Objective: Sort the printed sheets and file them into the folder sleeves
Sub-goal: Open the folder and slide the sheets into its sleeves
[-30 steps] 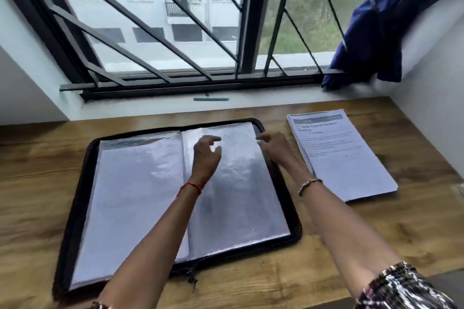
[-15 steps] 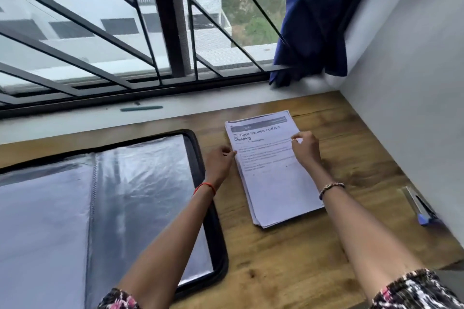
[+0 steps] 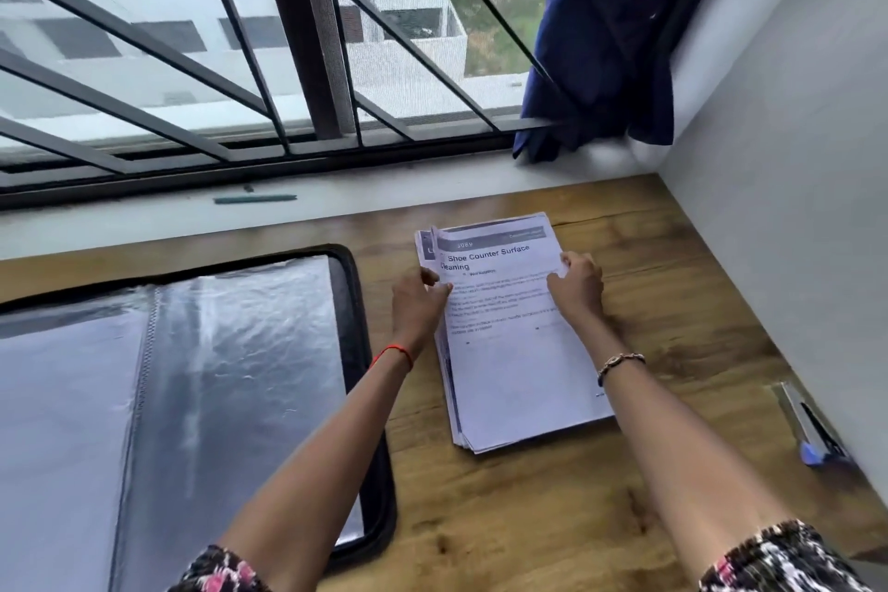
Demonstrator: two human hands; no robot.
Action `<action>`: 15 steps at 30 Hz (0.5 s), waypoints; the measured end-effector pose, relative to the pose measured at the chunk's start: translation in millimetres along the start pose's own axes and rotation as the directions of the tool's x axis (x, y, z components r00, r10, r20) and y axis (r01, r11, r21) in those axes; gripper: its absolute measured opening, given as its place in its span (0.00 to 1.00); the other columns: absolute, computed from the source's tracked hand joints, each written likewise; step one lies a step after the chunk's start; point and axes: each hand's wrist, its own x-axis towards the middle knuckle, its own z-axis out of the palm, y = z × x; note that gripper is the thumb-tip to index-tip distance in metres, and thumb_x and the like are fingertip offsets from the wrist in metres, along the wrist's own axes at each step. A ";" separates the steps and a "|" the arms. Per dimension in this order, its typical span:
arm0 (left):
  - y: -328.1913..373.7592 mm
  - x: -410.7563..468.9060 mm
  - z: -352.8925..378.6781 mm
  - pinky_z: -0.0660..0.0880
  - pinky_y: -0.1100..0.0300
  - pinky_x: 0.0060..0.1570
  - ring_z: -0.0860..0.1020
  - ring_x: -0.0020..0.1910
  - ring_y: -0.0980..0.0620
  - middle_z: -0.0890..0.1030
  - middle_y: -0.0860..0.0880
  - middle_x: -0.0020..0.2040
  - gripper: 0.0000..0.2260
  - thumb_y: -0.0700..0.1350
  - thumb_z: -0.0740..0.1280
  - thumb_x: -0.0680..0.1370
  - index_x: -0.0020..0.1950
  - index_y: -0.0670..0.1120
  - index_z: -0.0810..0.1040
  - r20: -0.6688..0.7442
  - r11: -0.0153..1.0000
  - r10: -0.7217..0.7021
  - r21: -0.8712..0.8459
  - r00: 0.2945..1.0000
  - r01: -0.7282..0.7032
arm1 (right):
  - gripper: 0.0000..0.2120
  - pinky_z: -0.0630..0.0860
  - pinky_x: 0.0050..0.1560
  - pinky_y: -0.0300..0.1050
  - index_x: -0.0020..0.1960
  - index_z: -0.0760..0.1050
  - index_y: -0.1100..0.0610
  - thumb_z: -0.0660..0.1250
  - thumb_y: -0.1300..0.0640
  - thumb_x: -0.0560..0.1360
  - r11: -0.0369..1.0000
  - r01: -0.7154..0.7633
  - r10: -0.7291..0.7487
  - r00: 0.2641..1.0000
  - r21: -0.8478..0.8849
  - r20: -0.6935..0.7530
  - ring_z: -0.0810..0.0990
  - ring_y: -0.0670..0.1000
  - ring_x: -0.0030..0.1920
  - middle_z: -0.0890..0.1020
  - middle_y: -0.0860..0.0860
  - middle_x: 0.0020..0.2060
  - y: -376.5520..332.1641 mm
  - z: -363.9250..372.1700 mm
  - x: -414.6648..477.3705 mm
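A stack of white printed sheets (image 3: 524,399) lies on the brown wooden table (image 3: 672,303), right of centre and well short of the far windowsill. Its top sheet (image 3: 499,298), headed "Shoe Counter Surface Cleaning", is raised at the far left corner, showing the page beneath. The left hand (image 3: 419,303) pinches this sheet's left edge, thumb on top and fingers curled under. The right hand (image 3: 576,288) grips the right edge with bent fingers. To the left, just beside the stack, the black zip folder (image 3: 358,351) lies open flat, its clear plastic sleeves (image 3: 240,351) facing up. A green pen (image 3: 254,199) rests on the white sill. A dark blue cloth (image 3: 615,39) hangs at the far right corner. A blue-tipped object (image 3: 812,435) lies by the right wall; I cannot tell what it is.
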 end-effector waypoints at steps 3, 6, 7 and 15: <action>4.9 -7.5 0.1 0.76 0.57 0.44 0.75 0.42 0.52 0.77 0.47 0.44 0.07 0.38 0.69 0.74 0.51 0.39 0.75 0.038 0.997 0.080 -0.009 0.996 -0.080 | 0.18 0.67 0.61 0.51 0.63 0.73 0.65 0.63 0.65 0.73 1.000 0.008 -0.008 1.000 -0.004 -0.013 0.69 0.62 0.62 0.74 0.61 0.59 -1.1 -2.3 -2.5; 9.5 -14.1 -3.8 0.78 0.53 0.44 0.76 0.43 0.51 0.77 0.47 0.45 0.05 0.38 0.66 0.76 0.50 0.41 0.73 0.054 0.988 0.081 -0.134 0.995 -0.073 | 0.19 0.65 0.61 0.52 0.63 0.73 0.63 0.64 0.64 0.73 1.000 0.003 -0.003 1.000 0.001 -0.029 0.67 0.62 0.63 0.73 0.60 0.60 -4.9 -4.7 -5.7; 9.6 -15.1 -6.1 0.78 0.51 0.44 0.76 0.44 0.50 0.77 0.47 0.45 0.06 0.38 0.66 0.76 0.52 0.41 0.73 0.050 0.981 0.068 -0.184 0.996 -0.058 | 0.19 0.64 0.61 0.52 0.63 0.73 0.62 0.64 0.63 0.73 1.000 0.003 -0.002 0.999 0.005 -0.034 0.66 0.61 0.63 0.73 0.59 0.61 -6.8 -5.5 -7.0; 0.0 -5.1 -62.5 0.79 0.59 0.33 0.79 0.39 0.50 0.80 0.46 0.45 0.15 0.29 0.61 0.77 0.62 0.38 0.72 0.124 0.814 -0.074 -0.565 0.989 0.132 | 0.19 0.73 0.43 0.44 0.59 0.74 0.62 0.72 0.56 0.71 0.921 0.022 -0.030 0.999 0.389 0.014 0.78 0.55 0.48 0.78 0.55 0.47 -40.7 -17.0 -21.3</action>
